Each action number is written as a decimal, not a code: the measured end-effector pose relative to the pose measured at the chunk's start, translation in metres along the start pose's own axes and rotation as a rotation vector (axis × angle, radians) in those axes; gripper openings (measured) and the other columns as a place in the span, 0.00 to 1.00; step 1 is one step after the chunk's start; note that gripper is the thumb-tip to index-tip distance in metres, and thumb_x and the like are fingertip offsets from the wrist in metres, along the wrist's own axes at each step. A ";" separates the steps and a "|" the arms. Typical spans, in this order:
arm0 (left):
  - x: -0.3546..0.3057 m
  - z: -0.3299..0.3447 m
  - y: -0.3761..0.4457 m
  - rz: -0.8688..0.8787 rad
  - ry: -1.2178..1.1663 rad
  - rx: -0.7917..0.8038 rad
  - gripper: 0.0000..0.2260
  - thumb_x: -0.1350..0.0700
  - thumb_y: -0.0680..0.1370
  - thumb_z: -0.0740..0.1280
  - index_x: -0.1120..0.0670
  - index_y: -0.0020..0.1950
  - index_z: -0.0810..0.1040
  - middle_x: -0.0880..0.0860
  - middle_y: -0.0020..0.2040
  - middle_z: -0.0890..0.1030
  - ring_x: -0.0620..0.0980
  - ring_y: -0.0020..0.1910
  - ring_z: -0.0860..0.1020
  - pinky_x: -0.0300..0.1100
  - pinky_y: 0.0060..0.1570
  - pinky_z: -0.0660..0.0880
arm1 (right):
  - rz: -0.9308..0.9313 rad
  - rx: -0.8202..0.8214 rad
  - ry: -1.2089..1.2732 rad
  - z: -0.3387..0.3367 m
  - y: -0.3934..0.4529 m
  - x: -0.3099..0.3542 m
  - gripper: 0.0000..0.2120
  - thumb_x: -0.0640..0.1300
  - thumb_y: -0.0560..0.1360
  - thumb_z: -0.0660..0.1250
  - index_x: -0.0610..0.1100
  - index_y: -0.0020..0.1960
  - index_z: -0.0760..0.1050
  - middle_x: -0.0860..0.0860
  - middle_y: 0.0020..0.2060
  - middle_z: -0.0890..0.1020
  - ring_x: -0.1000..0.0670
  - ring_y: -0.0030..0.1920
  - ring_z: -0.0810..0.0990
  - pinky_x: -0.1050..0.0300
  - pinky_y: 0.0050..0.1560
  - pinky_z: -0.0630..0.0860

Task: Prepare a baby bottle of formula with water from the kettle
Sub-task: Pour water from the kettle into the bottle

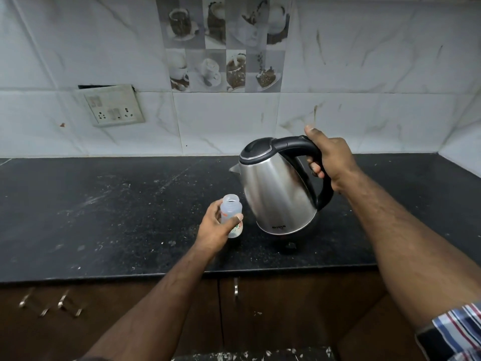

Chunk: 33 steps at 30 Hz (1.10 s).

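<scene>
Head view shows the right hand [329,157] gripping the kettle [277,194] handle, tilted above the black tabletop [104,217], its spout at 9 o'clock, while the left hand [217,227] clasps the open bottle [231,216] just beside it

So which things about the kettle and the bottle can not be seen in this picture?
Head view only:
- Water level in the kettle: hidden by its steel wall and shut lid.
- Kettle base: mostly hidden under the kettle.
- Print on the bottle: covered by the left hand, too small.
- Bottle contents: unclear through the cloudy plastic.
</scene>
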<state>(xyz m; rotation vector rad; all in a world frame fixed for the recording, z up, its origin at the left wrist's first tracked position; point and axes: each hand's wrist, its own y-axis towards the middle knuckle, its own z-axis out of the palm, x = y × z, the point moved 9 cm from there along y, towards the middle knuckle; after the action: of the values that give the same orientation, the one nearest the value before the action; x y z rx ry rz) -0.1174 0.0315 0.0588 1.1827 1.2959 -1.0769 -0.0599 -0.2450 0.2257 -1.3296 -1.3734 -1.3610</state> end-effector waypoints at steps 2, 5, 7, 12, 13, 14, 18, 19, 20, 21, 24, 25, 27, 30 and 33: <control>0.001 0.000 -0.002 0.000 0.000 0.011 0.25 0.62 0.77 0.76 0.55 0.72 0.74 0.54 0.64 0.82 0.49 0.60 0.81 0.41 0.61 0.79 | -0.014 0.019 -0.030 0.000 -0.001 0.003 0.26 0.71 0.68 0.70 0.47 0.32 0.83 0.48 0.25 0.77 0.51 0.21 0.70 0.62 0.21 0.64; 0.003 -0.001 0.000 0.005 -0.001 0.024 0.24 0.62 0.77 0.76 0.53 0.71 0.75 0.50 0.62 0.83 0.41 0.57 0.81 0.29 0.50 0.77 | -0.033 0.034 -0.112 0.003 0.000 0.007 0.28 0.71 0.68 0.70 0.45 0.33 0.82 0.46 0.24 0.76 0.50 0.21 0.69 0.62 0.21 0.65; 0.006 -0.002 0.004 0.001 -0.004 0.028 0.24 0.62 0.77 0.76 0.51 0.70 0.75 0.49 0.62 0.82 0.41 0.58 0.81 0.30 0.51 0.76 | -0.037 0.047 -0.183 0.008 0.001 0.011 0.29 0.72 0.68 0.70 0.45 0.33 0.81 0.46 0.24 0.76 0.49 0.21 0.69 0.62 0.21 0.65; 0.016 -0.007 0.015 -0.021 -0.002 0.027 0.23 0.62 0.76 0.76 0.49 0.68 0.76 0.44 0.59 0.83 0.36 0.53 0.82 0.27 0.45 0.77 | -0.055 0.120 -0.294 0.024 0.004 0.018 0.27 0.70 0.69 0.68 0.48 0.26 0.80 0.51 0.19 0.74 0.53 0.18 0.68 0.64 0.20 0.65; 0.018 -0.008 0.018 -0.026 -0.001 0.027 0.23 0.62 0.76 0.76 0.49 0.68 0.76 0.44 0.58 0.83 0.36 0.53 0.82 0.27 0.45 0.77 | -0.055 0.128 -0.311 0.026 0.005 0.018 0.28 0.70 0.70 0.68 0.47 0.26 0.79 0.51 0.19 0.74 0.53 0.18 0.67 0.64 0.20 0.65; 0.020 -0.008 0.020 -0.030 -0.001 0.030 0.23 0.61 0.76 0.76 0.49 0.69 0.76 0.45 0.59 0.83 0.37 0.54 0.82 0.28 0.45 0.77 | -0.054 0.131 -0.326 0.028 0.007 0.017 0.29 0.71 0.69 0.68 0.46 0.26 0.78 0.50 0.19 0.74 0.52 0.19 0.67 0.63 0.21 0.65; 0.027 -0.009 0.026 -0.038 0.000 0.038 0.24 0.60 0.76 0.77 0.49 0.70 0.76 0.47 0.61 0.83 0.43 0.58 0.82 0.31 0.50 0.76 | -0.047 0.134 -0.402 0.035 0.014 0.016 0.32 0.74 0.66 0.70 0.45 0.27 0.76 0.47 0.20 0.73 0.50 0.20 0.67 0.60 0.25 0.66; 0.029 -0.009 0.027 -0.038 0.000 0.038 0.25 0.60 0.76 0.77 0.49 0.70 0.76 0.47 0.61 0.83 0.44 0.59 0.82 0.32 0.51 0.76 | -0.051 0.136 -0.419 0.036 0.015 0.016 0.32 0.74 0.66 0.70 0.45 0.26 0.75 0.47 0.20 0.73 0.50 0.20 0.67 0.59 0.26 0.66; 0.030 -0.009 0.028 -0.038 0.003 0.042 0.25 0.60 0.76 0.77 0.49 0.70 0.76 0.47 0.61 0.83 0.44 0.59 0.82 0.33 0.52 0.76 | -0.055 0.136 -0.433 0.037 0.017 0.016 0.32 0.74 0.65 0.70 0.46 0.25 0.73 0.47 0.19 0.73 0.50 0.20 0.67 0.59 0.27 0.66; 0.031 -0.008 0.029 -0.036 0.008 0.046 0.25 0.60 0.75 0.78 0.48 0.70 0.76 0.46 0.61 0.83 0.45 0.59 0.82 0.33 0.53 0.76 | -0.058 0.134 -0.444 0.038 0.018 0.016 0.32 0.75 0.65 0.70 0.47 0.24 0.72 0.48 0.19 0.73 0.50 0.19 0.66 0.58 0.28 0.66; 0.033 -0.007 0.032 -0.032 0.010 0.052 0.23 0.60 0.75 0.78 0.43 0.65 0.76 0.43 0.60 0.82 0.43 0.59 0.81 0.37 0.56 0.76 | -0.066 0.131 -0.482 0.042 0.021 0.018 0.34 0.76 0.64 0.70 0.46 0.22 0.68 0.49 0.18 0.72 0.51 0.19 0.65 0.58 0.28 0.65; 0.033 -0.006 0.032 -0.034 0.012 0.054 0.23 0.60 0.75 0.78 0.41 0.64 0.75 0.41 0.59 0.82 0.41 0.58 0.81 0.36 0.56 0.76 | -0.073 0.131 -0.499 0.043 0.021 0.019 0.34 0.76 0.64 0.69 0.46 0.22 0.68 0.49 0.19 0.72 0.51 0.19 0.65 0.59 0.28 0.65; 0.033 -0.004 0.033 -0.038 0.016 0.065 0.23 0.60 0.75 0.78 0.39 0.62 0.75 0.40 0.58 0.82 0.39 0.57 0.80 0.34 0.53 0.75 | -0.092 0.129 -0.531 0.046 0.022 0.021 0.35 0.76 0.64 0.69 0.46 0.22 0.69 0.49 0.19 0.72 0.52 0.19 0.66 0.59 0.28 0.66; 0.034 -0.002 0.034 -0.043 0.008 0.079 0.23 0.60 0.76 0.77 0.40 0.63 0.75 0.41 0.58 0.82 0.40 0.58 0.81 0.34 0.53 0.75 | -0.109 0.127 -0.571 0.049 0.022 0.025 0.34 0.76 0.64 0.69 0.46 0.23 0.69 0.49 0.19 0.72 0.52 0.19 0.66 0.61 0.26 0.64; 0.033 -0.001 0.033 -0.045 0.009 0.092 0.23 0.61 0.76 0.77 0.43 0.65 0.74 0.41 0.58 0.82 0.39 0.57 0.81 0.32 0.52 0.75 | -0.129 0.144 -0.597 0.053 0.020 0.031 0.33 0.75 0.65 0.69 0.46 0.22 0.70 0.50 0.19 0.72 0.54 0.19 0.67 0.61 0.26 0.65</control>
<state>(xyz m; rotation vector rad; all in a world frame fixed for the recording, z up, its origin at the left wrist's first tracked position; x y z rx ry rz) -0.0839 0.0386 0.0266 1.2331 1.2972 -1.1751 -0.0376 -0.1903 0.2522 -1.6443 -1.9372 -0.9487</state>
